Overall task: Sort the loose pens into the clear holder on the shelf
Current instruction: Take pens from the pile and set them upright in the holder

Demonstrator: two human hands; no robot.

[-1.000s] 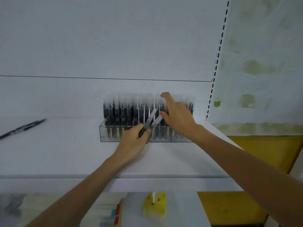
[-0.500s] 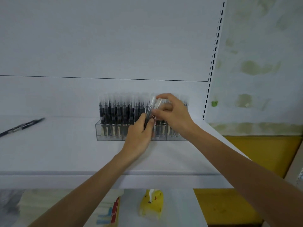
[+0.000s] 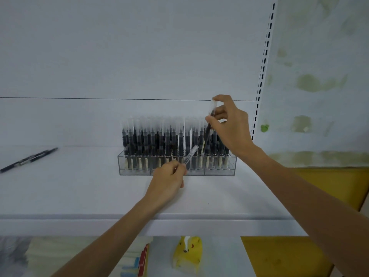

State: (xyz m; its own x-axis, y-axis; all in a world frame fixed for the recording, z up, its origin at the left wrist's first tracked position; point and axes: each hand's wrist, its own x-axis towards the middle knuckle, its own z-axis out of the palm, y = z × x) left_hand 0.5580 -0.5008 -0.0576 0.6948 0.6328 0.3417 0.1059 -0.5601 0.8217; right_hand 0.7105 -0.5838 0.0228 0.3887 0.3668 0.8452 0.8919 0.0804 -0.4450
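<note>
Now the hands [image 3: 168,181] [image 3: 232,126] pinch 2 pens [image 3: 190,155] [image 3: 212,110] at the clear holder [image 3: 135,171].

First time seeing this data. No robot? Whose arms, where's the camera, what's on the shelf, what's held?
No robot here: a person works with bare hands, and every picture comes from one wide-angle camera on their head, looking forward and down. On the white shelf stands a clear holder packed with upright pens; two loose pens lie far left. The right hand pinches a pen nearly upright, its lower end down among those in the holder's right part. The left hand grips a second pen, tilted, in front of the holder. Below the shelf are a yellow object and stacked paper goods, too blurred to name.
</note>
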